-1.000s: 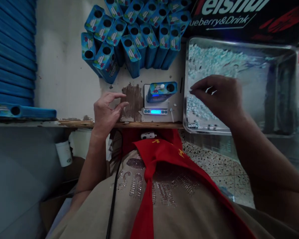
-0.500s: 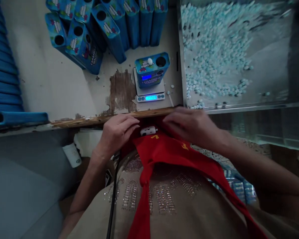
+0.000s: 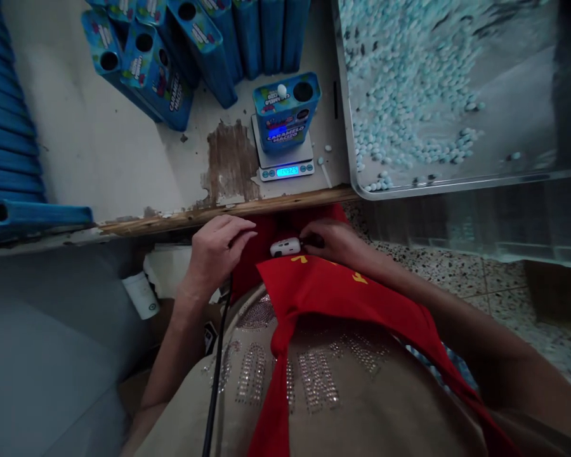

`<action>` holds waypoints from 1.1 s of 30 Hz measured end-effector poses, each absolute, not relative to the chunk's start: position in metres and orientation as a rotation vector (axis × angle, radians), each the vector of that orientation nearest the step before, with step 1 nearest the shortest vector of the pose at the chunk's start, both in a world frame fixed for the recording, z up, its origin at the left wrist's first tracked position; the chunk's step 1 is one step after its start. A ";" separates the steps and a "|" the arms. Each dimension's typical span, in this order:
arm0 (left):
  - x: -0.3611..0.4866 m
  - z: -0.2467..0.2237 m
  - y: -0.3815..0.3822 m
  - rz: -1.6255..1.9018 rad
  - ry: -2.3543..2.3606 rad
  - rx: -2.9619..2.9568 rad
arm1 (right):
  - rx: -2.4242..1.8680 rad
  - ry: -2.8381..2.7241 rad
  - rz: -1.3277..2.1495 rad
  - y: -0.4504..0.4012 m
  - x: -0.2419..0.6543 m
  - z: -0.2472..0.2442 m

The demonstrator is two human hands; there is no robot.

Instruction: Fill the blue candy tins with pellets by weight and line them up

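My left hand [image 3: 221, 254] is above my lap, below the table edge. Its fingers are bent, with a small gap between thumb and forefinger and nothing visible in them. My right hand [image 3: 335, 242] has its fingers curled inward, with a dark patch under them that I cannot make out. Its fingertips come up against the right end of a small white device [image 3: 285, 247] lying at the red apron [image 3: 323, 289]. On the table, a blue candy tin [image 3: 285, 114] stands upright on a digital scale [image 3: 285, 170] with a lit display. One pale candy [image 3: 282, 91] rests on its top.
Several blue tins [image 3: 166, 82] stand at the back left, with a stack of blue tins [image 3: 9, 127] at the far left. A clear tray [image 3: 409, 189] of pale blue candies is on the right. The table's wooden edge [image 3: 219, 211] is worn. A black cable [image 3: 216, 381] hangs down my front.
My right hand has moved left and slightly down to the white device. My left hand has shifted slightly left. The view has tilted, so the table sits higher; the tin remains on the scale.
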State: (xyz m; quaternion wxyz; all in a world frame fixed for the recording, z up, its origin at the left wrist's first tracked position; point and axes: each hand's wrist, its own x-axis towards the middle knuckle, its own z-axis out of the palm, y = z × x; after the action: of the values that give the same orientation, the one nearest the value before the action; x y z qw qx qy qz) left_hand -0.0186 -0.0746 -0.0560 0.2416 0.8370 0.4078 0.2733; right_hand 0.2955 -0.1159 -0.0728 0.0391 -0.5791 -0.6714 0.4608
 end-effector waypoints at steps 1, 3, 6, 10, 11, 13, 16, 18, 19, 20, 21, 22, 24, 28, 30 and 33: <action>-0.013 -0.059 -0.073 0.743 1.097 2.237 | -1.792 -2.005 1.453 -0.117 0.294 -0.075; 0.002 -0.066 -0.069 0.693 1.065 2.147 | -1.809 -1.916 1.518 -0.118 0.293 -0.080; 0.026 -0.073 -0.065 0.601 1.015 2.046 | -1.830 -1.791 1.584 -0.118 0.292 -0.088; 0.048 -0.073 -0.065 0.468 0.867 2.002 | -1.866 -1.594 1.685 -0.115 0.293 -0.099; 0.051 -0.074 -0.065 0.429 0.846 2.017 | -1.869 -1.530 1.710 -0.115 0.293 -0.102; 0.054 -0.075 -0.066 0.348 0.851 2.062 | -1.867 -1.427 1.743 -0.113 0.293 -0.109; 0.054 -0.080 -0.066 0.229 0.912 2.116 | -1.852 -1.377 1.760 -0.112 0.293 -0.118; 0.053 -0.084 -0.068 0.185 0.934 2.119 | -1.828 -1.368 1.761 -0.113 0.293 -0.120; 0.053 -0.085 -0.069 0.181 0.939 2.113 | -1.814 -1.384 1.754 -0.113 0.294 -0.120; 0.053 -0.085 -0.070 0.186 0.944 2.104 | -1.797 -1.422 1.742 -0.114 0.295 -0.118; 0.053 -0.086 -0.070 0.196 0.953 2.096 | -1.778 -1.487 1.723 -0.114 0.296 -0.115; 0.053 -0.086 -0.070 0.201 0.965 2.088 | -1.756 -1.578 1.700 -0.115 0.297 -0.111; 0.053 -0.088 -0.070 0.189 0.988 2.073 | -1.723 -1.804 1.638 -0.114 0.299 -0.102; 0.053 -0.094 -0.066 0.127 1.006 1.985 | -1.744 -2.050 1.569 -0.106 0.295 -0.089; 0.052 -0.097 -0.067 0.138 1.017 1.912 | -1.796 -2.061 1.562 -0.101 0.290 -0.088; 0.046 -0.101 -0.071 0.190 1.049 1.821 | -1.895 -2.093 1.535 -0.094 0.284 -0.089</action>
State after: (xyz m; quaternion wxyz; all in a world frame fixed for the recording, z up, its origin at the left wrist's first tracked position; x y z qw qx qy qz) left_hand 0.0460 -0.0707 -0.1008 0.4932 0.7507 0.4326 0.0782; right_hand 0.2839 -0.0944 -0.0890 -0.0360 -0.5892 -0.6509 0.4774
